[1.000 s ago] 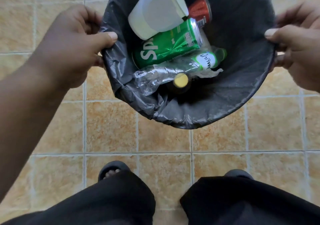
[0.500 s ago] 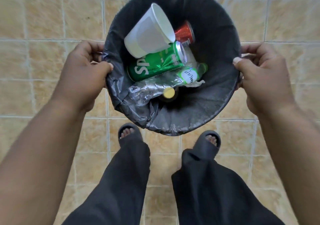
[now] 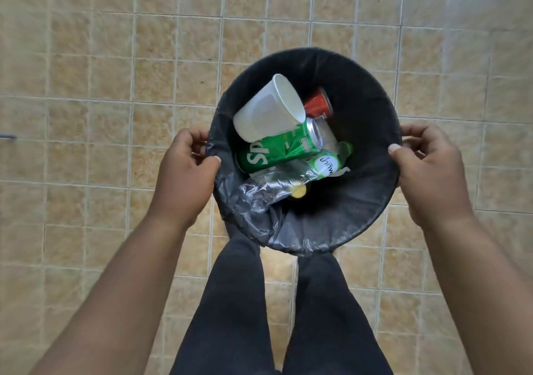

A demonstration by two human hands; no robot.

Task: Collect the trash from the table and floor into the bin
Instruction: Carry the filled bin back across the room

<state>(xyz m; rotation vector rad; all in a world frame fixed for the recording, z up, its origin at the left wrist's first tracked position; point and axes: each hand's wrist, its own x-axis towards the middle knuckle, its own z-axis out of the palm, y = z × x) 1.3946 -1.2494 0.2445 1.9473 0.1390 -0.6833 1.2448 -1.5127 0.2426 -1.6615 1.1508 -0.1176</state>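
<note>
Now you are gripping the bin (image 3: 360,207) rim, left hand (image 3: 184,178) clamped at nine o'clock, right hand (image 3: 429,172) at three; white cup (image 3: 268,112), green can (image 3: 277,151) and crushed bottle (image 3: 277,185) are lying inside.

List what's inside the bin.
In the bin: white cup over green can, red can, crushed clear bottle, yellow cap. Anything beneath them is hidden.

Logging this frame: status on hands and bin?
Left hand and right hand each grip the round black bag-lined bin rim. White cup, green can, crushed bottle inside. Nothing obstructing.
</note>
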